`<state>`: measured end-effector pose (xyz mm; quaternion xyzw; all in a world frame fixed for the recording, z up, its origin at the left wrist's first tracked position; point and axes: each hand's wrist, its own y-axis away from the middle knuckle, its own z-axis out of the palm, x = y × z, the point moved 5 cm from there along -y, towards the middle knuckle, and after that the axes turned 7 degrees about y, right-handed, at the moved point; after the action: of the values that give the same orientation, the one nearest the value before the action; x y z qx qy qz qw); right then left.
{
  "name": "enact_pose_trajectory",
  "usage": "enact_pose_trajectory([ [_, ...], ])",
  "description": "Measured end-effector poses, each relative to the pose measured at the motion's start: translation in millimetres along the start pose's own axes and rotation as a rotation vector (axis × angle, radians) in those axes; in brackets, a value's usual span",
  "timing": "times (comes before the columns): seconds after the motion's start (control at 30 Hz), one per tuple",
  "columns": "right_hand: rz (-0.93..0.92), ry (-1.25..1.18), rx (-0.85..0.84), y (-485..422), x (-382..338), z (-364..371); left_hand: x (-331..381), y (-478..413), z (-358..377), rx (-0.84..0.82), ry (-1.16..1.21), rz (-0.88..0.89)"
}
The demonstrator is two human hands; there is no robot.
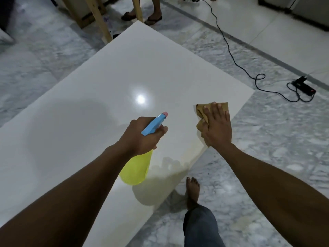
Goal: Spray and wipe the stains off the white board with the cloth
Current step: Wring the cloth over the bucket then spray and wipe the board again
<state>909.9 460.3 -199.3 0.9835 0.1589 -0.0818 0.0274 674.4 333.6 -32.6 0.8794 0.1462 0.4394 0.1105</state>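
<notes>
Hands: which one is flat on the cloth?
The right hand, fingers straight, pressing the tan cloth on the white board near its edge. The left hand instead grips the yellow spray bottle.

Grey marble floor [44, 56], black cable [228, 48], pale wooden legs [99, 16]

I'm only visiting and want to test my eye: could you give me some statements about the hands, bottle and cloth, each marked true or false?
1. The left hand grips a yellow plastic spray bottle with a blue trigger head. True.
2. The right hand lies flat on a crumpled brown cloth. True.
3. The cloth lies at the middle of the large white board. False: it is near the board's right edge.
4. The bottle stands on the board. False: the hand holds it tilted above it.
</notes>
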Motion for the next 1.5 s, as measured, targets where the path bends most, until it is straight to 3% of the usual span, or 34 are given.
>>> enact_pose_trajectory([
  [0.23, -0.033, -0.02, 0.029, 133.7, -107.0, 29.4, -92.2, 156.6, -29.8, 0.048, 0.028, -0.023],
  [0.47, -0.116, -0.049, 0.009, 253.8, -210.9, 49.7, -189.0, 300.6, -67.6, 0.075, 0.009, -0.161],
  [0.77, -0.066, -0.063, 0.009, 293.3, -250.7, 56.5, -229.5, 366.8, -78.4, 0.107, 0.079, -0.198],
  [1.13, -0.07, -0.109, 0.04, 399.7, -351.9, 81.3, -299.3, 460.0, -105.4, 0.133, 0.067, -0.235],
  [1.5, -0.12, -0.147, 0.104, 603.4, -545.6, 121.7, -456.8, 657.8, -166.6, 0.161, 0.122, -0.245],
])
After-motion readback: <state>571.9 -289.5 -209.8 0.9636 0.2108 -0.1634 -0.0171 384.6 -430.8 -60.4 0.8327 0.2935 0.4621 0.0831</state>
